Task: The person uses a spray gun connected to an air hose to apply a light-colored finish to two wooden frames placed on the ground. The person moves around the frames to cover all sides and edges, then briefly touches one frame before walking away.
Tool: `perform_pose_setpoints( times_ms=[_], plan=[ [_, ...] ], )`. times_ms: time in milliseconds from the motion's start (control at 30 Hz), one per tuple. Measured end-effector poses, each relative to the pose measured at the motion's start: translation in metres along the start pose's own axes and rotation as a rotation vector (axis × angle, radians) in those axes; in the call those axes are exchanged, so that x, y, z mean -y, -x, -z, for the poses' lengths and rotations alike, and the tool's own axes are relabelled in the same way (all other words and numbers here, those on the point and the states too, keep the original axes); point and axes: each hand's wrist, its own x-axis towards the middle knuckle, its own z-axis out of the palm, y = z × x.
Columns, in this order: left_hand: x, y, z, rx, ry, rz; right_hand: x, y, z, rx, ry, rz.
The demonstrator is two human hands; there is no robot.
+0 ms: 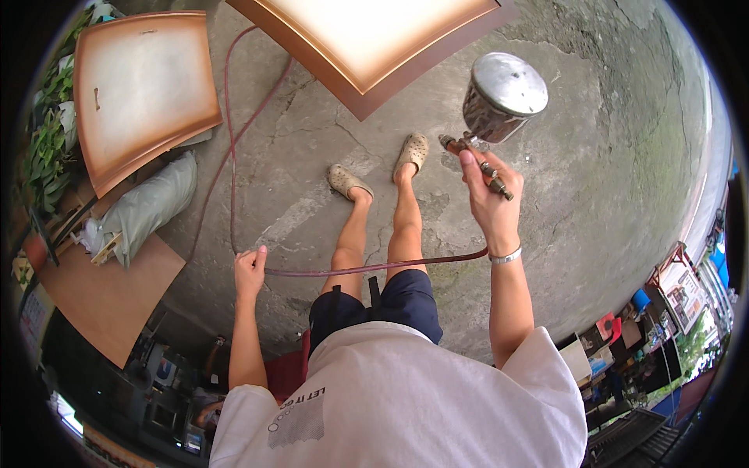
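My right hand [495, 191] is closed around a spray gun [485, 165] with a round metal cup [509, 90] on top, held out ahead on the right. A dark red hose [374, 269] runs from near my right wrist across my legs to my left hand [250, 271], which is closed on it. From there the hose goes on forward over the floor. Ahead of me, at the top edge, is a panel [363, 97] with a brown border and a pale, shaded middle; its far part is out of view. The gun's nozzle and trigger are partly hidden by my fingers.
A second pale panel with brown edges [148, 93] stands at the far left beside green plants [48, 160]. Below it lie a grey plastic-wrapped bundle [152, 203] and a brown board [113, 292]. Cracked concrete floor [296, 179] spreads around my feet. Assorted clutter [616, 343] lines the right.
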Motion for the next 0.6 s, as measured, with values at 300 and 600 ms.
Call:
perform_pose_setpoints(
  times_ms=[300,600],
  plan=[
    [0.013,0.006,0.004,0.011,-0.029,-0.005,0.045,0.045,-0.019,0.331,-0.058,-0.07],
    [-0.028,0.0,-0.017,0.006,0.041,0.003,-0.013,-0.066,0.017,-0.096,0.075,-0.061]
  ],
)
